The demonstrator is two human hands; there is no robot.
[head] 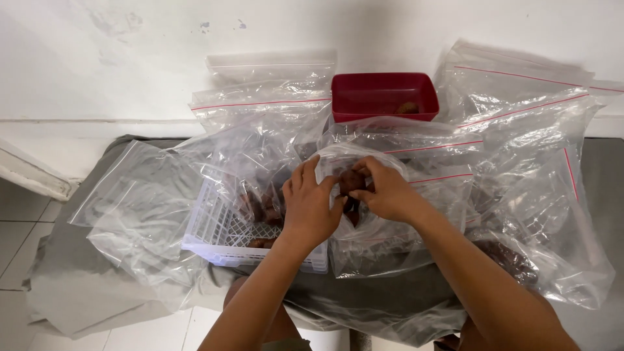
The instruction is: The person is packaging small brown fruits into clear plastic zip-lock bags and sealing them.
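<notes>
Item: brown date (pixel 351 180), mid-scene, over the mouth of a clear zip bag (pixel 364 227). Right hand (pixel 388 192) pinches it; left hand (pixel 311 207) grips the bag's edge, fingers curled. Advice: hold the mouth wide and lower the date inside. Long axis roughly left-right; its pointing end is hidden.

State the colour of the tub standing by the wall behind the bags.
The tub is red, seen best in the head view.

Your left hand (pixel 311 205) hides the brown pieces (pixel 263 207) in the white basket (pixel 218 237); red tub (pixel 383 96) contents unclear.
</notes>
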